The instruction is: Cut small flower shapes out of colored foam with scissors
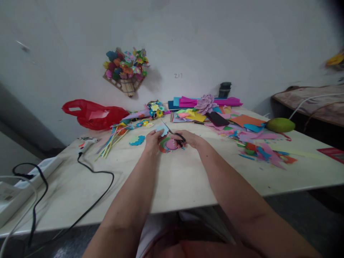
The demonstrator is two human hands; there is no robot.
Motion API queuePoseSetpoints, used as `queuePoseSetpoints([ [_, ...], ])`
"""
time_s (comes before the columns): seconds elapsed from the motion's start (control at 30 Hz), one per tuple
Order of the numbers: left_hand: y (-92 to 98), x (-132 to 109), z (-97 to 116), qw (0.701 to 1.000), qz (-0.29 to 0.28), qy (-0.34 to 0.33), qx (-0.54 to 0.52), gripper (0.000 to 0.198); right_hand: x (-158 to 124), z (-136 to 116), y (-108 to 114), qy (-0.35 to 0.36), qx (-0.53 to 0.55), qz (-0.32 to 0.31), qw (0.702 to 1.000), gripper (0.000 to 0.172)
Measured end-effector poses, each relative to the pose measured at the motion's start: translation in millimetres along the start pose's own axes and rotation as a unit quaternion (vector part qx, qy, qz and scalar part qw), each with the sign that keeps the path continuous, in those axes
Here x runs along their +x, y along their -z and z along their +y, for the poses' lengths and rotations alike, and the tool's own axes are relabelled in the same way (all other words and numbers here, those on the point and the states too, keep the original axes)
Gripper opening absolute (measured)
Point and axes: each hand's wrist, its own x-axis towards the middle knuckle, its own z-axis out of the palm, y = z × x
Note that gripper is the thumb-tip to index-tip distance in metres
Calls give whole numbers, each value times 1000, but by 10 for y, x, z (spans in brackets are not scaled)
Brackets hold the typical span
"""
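Note:
My left hand (153, 140) is closed round a small light blue paper piece (162, 129), held above the table. My right hand (188, 139) grips black-handled scissors (174, 135), whose blades point up and left into that blue piece. Right below both hands lies a stack of round paper cut-outs (170, 145), pink on top with red and green under it. A blue flower-shaped cut-out (137, 140) rests just to the left of my left hand.
A pale wooden table (174, 179) holds coloured paper scraps (258, 147) at right, paper sheets and a purple paper flower (205, 104) at the back, paper flowers on sticks (115, 136), a red plastic bag (94, 114), a glue gun (86, 143) with black cord, and a green fruit (281, 125).

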Motion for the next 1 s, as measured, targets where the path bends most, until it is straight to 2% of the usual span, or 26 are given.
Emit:
queuePoseSetpoints([
  [1.0, 8, -8, 19, 1000, 3, 4, 10, 17, 8, 1, -31, 9, 0, 9, 1000, 31],
])
